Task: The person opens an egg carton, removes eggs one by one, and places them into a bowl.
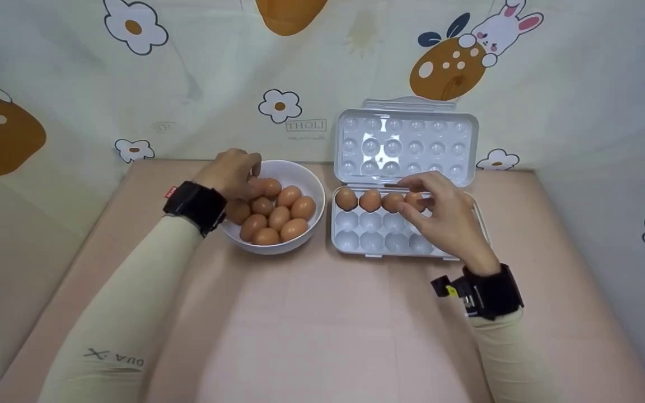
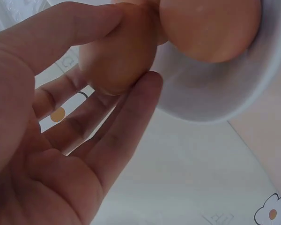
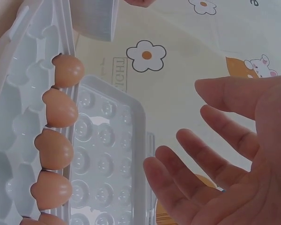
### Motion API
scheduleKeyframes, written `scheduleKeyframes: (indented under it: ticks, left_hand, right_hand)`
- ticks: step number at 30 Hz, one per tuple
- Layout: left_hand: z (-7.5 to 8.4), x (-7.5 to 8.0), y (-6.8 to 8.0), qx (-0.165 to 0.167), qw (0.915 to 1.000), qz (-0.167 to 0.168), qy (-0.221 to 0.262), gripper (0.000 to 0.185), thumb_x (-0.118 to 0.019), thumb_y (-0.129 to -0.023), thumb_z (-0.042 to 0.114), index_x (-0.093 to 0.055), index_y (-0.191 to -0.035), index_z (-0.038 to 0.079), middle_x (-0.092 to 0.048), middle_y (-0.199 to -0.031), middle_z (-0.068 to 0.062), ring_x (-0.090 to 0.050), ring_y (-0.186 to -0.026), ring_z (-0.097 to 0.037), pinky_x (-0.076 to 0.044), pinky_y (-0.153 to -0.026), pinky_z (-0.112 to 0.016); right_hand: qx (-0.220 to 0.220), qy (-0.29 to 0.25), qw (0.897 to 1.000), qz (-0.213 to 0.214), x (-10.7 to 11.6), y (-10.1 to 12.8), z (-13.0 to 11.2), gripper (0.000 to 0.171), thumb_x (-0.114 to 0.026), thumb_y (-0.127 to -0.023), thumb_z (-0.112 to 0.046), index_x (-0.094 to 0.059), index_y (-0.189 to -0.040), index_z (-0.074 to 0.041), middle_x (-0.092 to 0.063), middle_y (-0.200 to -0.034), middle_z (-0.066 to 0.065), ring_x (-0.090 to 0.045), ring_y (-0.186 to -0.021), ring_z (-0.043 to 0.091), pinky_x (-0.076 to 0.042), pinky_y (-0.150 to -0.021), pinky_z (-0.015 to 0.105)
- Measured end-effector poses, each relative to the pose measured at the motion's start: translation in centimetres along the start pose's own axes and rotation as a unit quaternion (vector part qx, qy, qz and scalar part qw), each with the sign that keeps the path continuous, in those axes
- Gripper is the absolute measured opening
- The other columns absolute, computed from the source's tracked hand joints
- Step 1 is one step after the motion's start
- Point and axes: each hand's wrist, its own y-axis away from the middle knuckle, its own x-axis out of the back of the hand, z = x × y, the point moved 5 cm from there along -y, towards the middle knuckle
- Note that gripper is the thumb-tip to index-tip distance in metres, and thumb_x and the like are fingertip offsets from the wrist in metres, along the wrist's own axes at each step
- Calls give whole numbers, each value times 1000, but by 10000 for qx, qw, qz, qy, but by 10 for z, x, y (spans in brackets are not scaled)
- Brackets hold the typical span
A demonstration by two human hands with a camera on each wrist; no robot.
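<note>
One egg is pinched between thumb and fingers of the left hand, over the white bowl, which holds about nine more brown eggs. Bowl sits on the pink table, just left of the open clear egg tray. Tray's back row holds four eggs visible, possibly a fifth. Right hand hovers above that row, fingers spread and relaxed, gripping nothing. Tray lid stands upright behind.
</note>
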Motion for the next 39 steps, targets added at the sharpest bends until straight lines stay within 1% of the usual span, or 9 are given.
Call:
scheduleKeyframes:
  ticks: [2, 7, 14, 19, 26, 29, 33, 36, 39]
  left_hand:
    - [-1, -1, 1, 17, 10000, -54, -19, 28, -77, -96, 17, -66, -116, 0, -62, -106, -19, -57, -98, -35, -52, -83, -46]
    - [-5, -4, -2, 67, 9999, -26, -126, 27, -76, -96, 10, -67, -119, 0, -62, -109, -20, -56, -100, -36, -53, -87, -46]
    - [-3, -8, -4, -45, 9984, 271, -502, 24, -71, -95, 0, -68, -118, -1, -65, -109, -21, -58, -98, -36, -54, -90, -48]
    - [-2, -11, -6, -114, 9962, 406, -759, 20, -67, -96, -1, -69, -116, -1, -66, -106, -22, -59, -96, -36, -56, -92, -48]
    - [1, -9, -3, -302, 9942, 563, -861, 21, -64, -94, -3, -71, -114, -3, -68, -105, -23, -60, -97, -37, -57, -92, -50]
    - [5, -6, 1, -274, 9949, 559, -796, 27, -65, -92, -4, -71, -118, -2, -68, -110, -23, -60, -101, -38, -56, -95, -50]
    - [15, -4, 6, -262, 9955, 619, -663, 32, -76, -92, 2, -70, -123, 2, -67, -115, -20, -57, -104, -36, -55, -95, -50]
    - [25, -2, 10, -371, 9952, 755, -506, 33, -80, -93, 9, -70, -124, 4, -66, -116, -18, -57, -105, -35, -55, -94, -49]
    - [37, -1, 15, -571, 9939, 895, -302, 33, -79, -93, 8, -70, -124, 7, -65, -117, -15, -58, -106, -33, -54, -95, -47]
  right_hand:
    - [-49, -16, 10000, -52, -1, 0, 0, 37, -85, -91, -14, -72, -125, -15, -72, -112, 1, -77, -92, 16, -63, -83, 35]
    - [-104, -50, 9999, -110, -1, 0, 0, 37, -85, -91, -14, -72, -125, -16, -72, -113, 1, -77, -93, 17, -63, -84, 33]
    - [-88, -8, 9999, -106, -1, 0, 0, 37, -85, -91, -14, -71, -125, -15, -71, -111, 2, -76, -94, 20, -63, -84, 37]
    - [-89, -19, 9999, -103, -1, 0, 0, 37, -84, -91, -13, -71, -126, -12, -70, -113, 2, -73, -101, 22, -63, -85, 31]
    - [-88, -597, 9979, -244, 2, -1, 4, 35, -81, -93, -7, -69, -125, -7, -69, -121, 7, -70, -113, 20, -62, -87, 26]
    - [-96, -792, 9964, -294, 5, -2, 7, 35, -81, -93, -5, -68, -126, -4, -67, -123, 11, -67, -114, 24, -59, -86, 18]
    - [-91, -597, 9979, -215, 12, -3, 13, 38, -84, -91, -7, -69, -127, -3, -66, -120, 12, -64, -108, 24, -55, -84, 11]
    - [-102, -254, 9994, -204, 17, -2, 18, 40, -84, -90, -5, -70, -128, -5, -66, -120, 12, -62, -105, 24, -53, -80, 15]
    - [-227, 24, 9992, -324, 20, -1, 23, 43, -82, -89, -2, -69, -130, -7, -64, -125, 12, -59, -97, 25, -49, -74, 26]
